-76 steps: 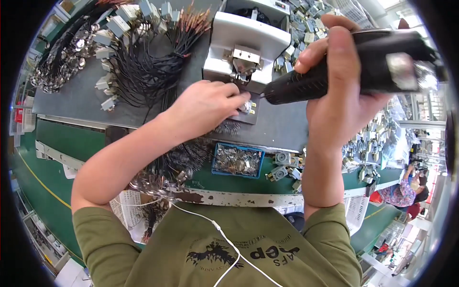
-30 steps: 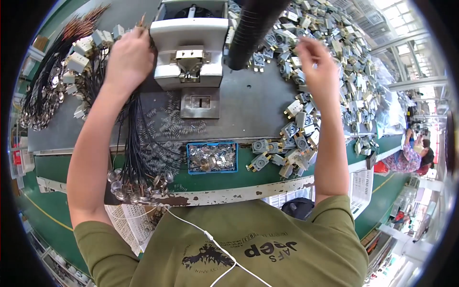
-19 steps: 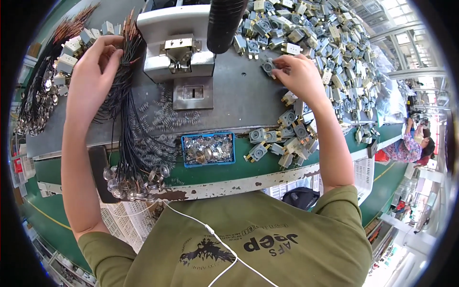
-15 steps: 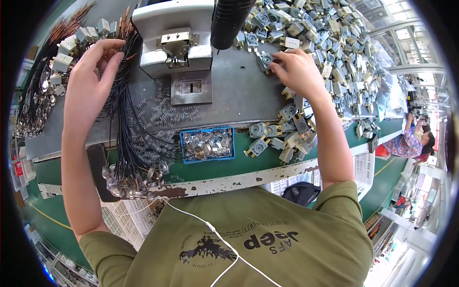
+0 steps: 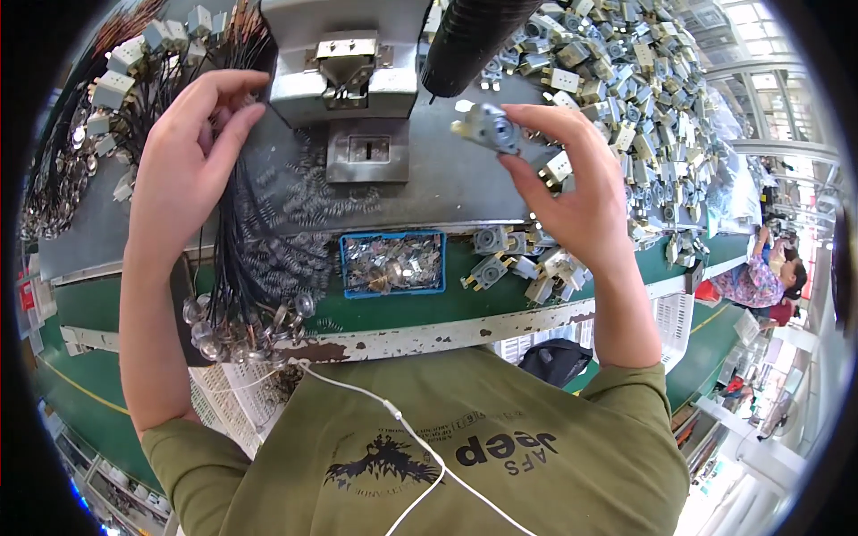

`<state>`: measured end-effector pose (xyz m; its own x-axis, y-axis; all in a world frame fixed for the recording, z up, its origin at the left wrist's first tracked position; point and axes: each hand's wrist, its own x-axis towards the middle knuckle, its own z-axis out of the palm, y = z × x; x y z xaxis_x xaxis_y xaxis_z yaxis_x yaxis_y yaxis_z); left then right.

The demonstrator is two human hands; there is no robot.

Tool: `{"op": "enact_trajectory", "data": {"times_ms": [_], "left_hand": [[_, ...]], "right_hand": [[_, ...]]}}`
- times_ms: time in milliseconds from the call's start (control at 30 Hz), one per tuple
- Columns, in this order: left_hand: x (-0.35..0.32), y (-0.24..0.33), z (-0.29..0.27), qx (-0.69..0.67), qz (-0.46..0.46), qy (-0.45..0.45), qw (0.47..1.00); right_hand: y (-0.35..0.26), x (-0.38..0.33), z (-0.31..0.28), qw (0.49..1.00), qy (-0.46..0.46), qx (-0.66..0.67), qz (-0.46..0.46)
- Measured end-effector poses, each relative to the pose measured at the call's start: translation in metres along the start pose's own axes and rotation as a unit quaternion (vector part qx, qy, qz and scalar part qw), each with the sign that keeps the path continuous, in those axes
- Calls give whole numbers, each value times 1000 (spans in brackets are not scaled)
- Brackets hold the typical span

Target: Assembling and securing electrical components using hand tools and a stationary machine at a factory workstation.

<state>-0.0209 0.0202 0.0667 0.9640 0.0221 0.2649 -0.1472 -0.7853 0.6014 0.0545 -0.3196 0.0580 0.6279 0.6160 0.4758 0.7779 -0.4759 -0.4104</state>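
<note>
Between the thumb and fingers of my right hand (image 5: 581, 183) is a small grey socket housing (image 5: 492, 128) with a round recess and pale metal tabs, raised above the metal work plate (image 5: 465, 192). My left hand (image 5: 192, 161) is curled beside the bundle of black wires (image 5: 234, 210), thumb and forefinger bent toward each other. Whatever those fingertips hold is too small to make out. Between the hands stands a metal press fixture (image 5: 347, 76), with a slotted metal block (image 5: 367, 152) in front of it.
A large heap of socket housings (image 5: 617, 116) covers the right side. Loose springs (image 5: 308, 196) lie by the wires. A blue tray (image 5: 393, 293) of small metal pieces sits near the bench edge (image 5: 429, 342). A black cylinder (image 5: 474, 45) hangs beside the press. Another person (image 5: 755, 279) is far right.
My right hand has lifted a socket housing off the plate beside the heap and drawn it nearer me. My left hand has shifted slightly right, toward the press.
</note>
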Motion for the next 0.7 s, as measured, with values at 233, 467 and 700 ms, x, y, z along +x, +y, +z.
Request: {"op": "enact_trajectory", "data": {"times_ms": [233, 467, 700], "left_hand": [[-2, -7, -9, 2, 40, 22, 999], [-7, -7, -13, 10, 33, 8, 999], [-8, 9, -21, 7, -24, -29, 999]], "right_hand": [[-9, 12, 59, 995, -67, 20, -76], [-13, 11, 85, 993, -81, -35, -79], [-13, 17, 96, 993, -67, -49, -85]]}}
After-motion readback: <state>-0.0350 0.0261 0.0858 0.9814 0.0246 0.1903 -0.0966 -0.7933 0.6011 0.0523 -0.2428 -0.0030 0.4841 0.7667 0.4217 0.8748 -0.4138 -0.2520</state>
